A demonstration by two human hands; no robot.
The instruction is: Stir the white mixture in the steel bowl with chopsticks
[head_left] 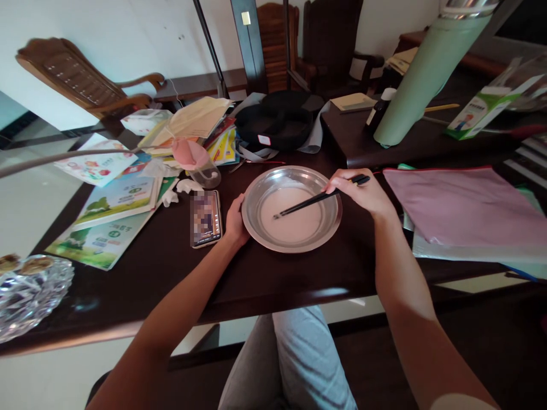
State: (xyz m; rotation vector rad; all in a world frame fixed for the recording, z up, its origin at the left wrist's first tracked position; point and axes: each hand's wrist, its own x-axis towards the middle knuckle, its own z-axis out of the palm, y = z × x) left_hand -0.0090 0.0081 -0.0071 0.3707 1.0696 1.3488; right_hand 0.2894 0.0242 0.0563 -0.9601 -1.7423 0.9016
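Observation:
A shallow metal bowl point(292, 247) stands on the dark table in front of me, with a milky, pale liquid point(282, 205) in its bottom. My left hand point(237, 220) grips the bowl's left rim, its fingers partly hidden against the outer side. Over the right rim, my right hand point(352, 191) is closed around a pair of black chopsticks point(308, 201). Their light-coloured tips reach down into the liquid near the middle of the bowl. A phone point(206, 219) with a lit screen lies just left of my left hand.
Left are booklets point(115, 199), crumpled tissues point(188, 186), a pink-lidded cup point(196, 159) and a cut-glass dish point(34, 296). Behind the bowl lies a black bag point(276, 122). To the right are a pink pouch point(465, 205), a tall green flask point(431, 74) and a small dark bottle point(380, 108).

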